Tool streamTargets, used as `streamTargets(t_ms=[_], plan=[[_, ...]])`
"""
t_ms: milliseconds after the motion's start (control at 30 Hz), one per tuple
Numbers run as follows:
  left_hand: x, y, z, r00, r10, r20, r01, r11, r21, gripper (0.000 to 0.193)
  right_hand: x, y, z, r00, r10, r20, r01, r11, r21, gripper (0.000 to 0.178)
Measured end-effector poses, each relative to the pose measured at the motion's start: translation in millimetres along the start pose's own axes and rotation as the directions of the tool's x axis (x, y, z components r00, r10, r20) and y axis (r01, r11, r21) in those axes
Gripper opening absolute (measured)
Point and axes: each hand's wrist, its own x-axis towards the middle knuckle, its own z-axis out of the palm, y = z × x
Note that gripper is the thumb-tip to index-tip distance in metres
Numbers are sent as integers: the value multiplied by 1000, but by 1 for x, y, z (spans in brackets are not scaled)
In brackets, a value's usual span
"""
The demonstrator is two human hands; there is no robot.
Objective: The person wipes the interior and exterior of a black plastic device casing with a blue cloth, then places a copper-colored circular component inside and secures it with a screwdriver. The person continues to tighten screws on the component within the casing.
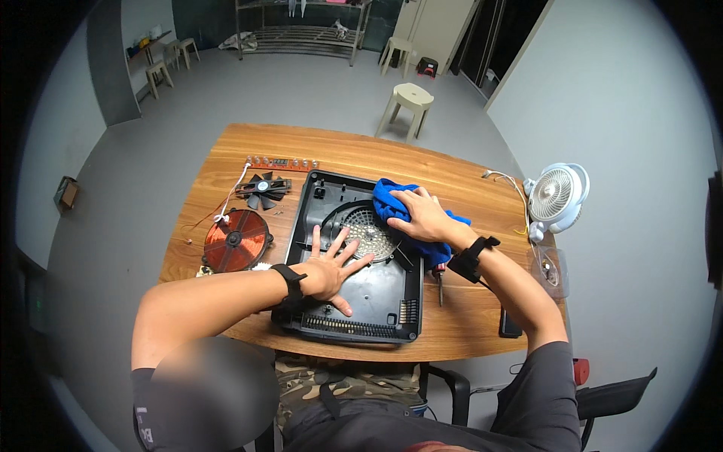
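A black plastic housing (369, 297) lies open on the wooden table in front of me, with a round vent grille (367, 233) in its floor. My left hand (329, 273) lies across the inside of the housing, fingers spread wide and nothing in it. At the far right corner, my right hand (423, 216) presses a bunched blue cloth (388, 202) against the housing's edge, thumb toward the grille. Part of the cloth hangs over the right side onto the table. Beside it lies a screwdriver (440, 280), its handle partly covered by the cloth.
Left of the housing are a copper coil disc (236, 239), a black cooling fan (263, 190) and a narrow circuit board (282, 163). A white desk fan (557, 197), a clear plastic tray (552, 275) and a dark flat device (510, 324) stand right. A stool (410, 98) is beyond the table.
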Motion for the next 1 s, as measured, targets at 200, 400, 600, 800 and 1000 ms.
streamTargets(t_ms=[200, 400, 600, 800, 1000], plan=[[4, 4, -1, 998, -44, 37, 43, 999, 29, 135, -2, 8, 0, 994, 50, 100, -56, 997, 58, 72], [6, 4, -6, 993, -56, 102, 58, 998, -14, 138, 4, 8, 15, 996, 31, 78, -33, 999, 22, 70], [9, 5, -9, 991, -60, 123, 62, 998, -9, 140, 10, 9, 17, 997, 43, 62, -42, 999, -18, 65], [9, 6, -8, 991, -69, 115, 67, 998, 18, 140, -1, 14, 23, 1000, 8, -30, -6, 998, 63, 66], [10, 7, -8, 991, -66, 120, 65, 998, 6, 140, -5, 9, 24, 999, 27, -45, -26, 999, 24, 66]])
